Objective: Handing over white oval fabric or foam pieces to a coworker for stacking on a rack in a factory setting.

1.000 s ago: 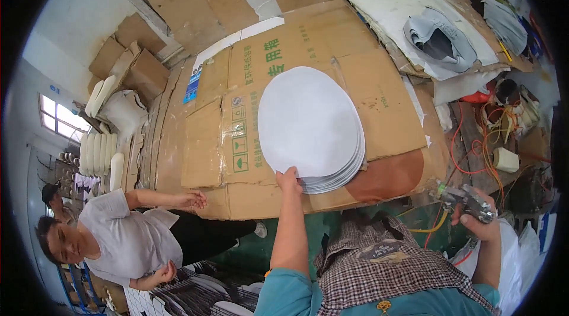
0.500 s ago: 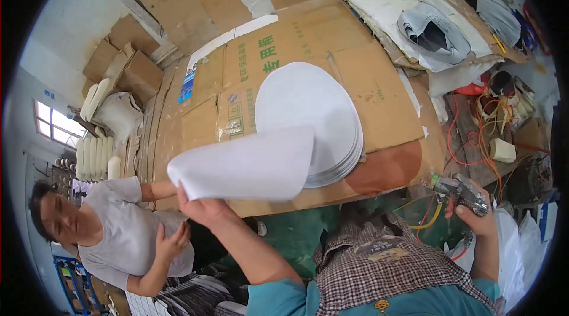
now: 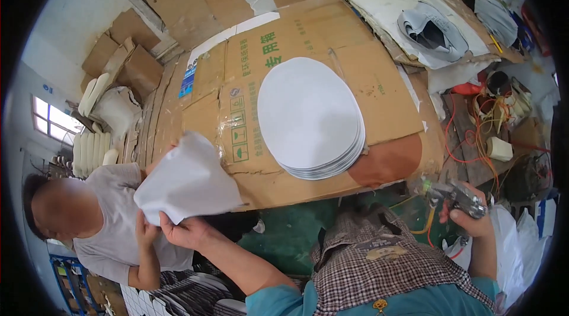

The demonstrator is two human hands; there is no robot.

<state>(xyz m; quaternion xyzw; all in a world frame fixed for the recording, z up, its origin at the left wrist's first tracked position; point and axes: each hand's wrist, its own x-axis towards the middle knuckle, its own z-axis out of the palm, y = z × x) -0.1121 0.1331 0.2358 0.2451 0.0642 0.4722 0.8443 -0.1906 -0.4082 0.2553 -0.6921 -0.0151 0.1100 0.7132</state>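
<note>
My left hand (image 3: 188, 231) grips a white oval sheet (image 3: 189, 181) at its lower edge and holds it out to the left. A seated person in a grey shirt (image 3: 106, 221) has a hand (image 3: 145, 230) on the same sheet. A stack of white oval sheets (image 3: 311, 117) lies on the cardboard-covered table (image 3: 391, 102). My right hand (image 3: 468, 218) holds a metal spray gun (image 3: 453, 194) low at the right, near the table's front corner.
Folded cardboard boxes (image 3: 127, 58) stand at the back left beside stacked white pieces (image 3: 89, 150). Grey and white material (image 3: 430, 28) lies on a far table. Orange cables (image 3: 474, 132) and clutter fill the right side. The floor (image 3: 284, 239) below is green.
My left hand lifted the top sheet off the stack and swung it left and down to the seated person, who has taken hold of it. My right hand stayed with the spray gun.
</note>
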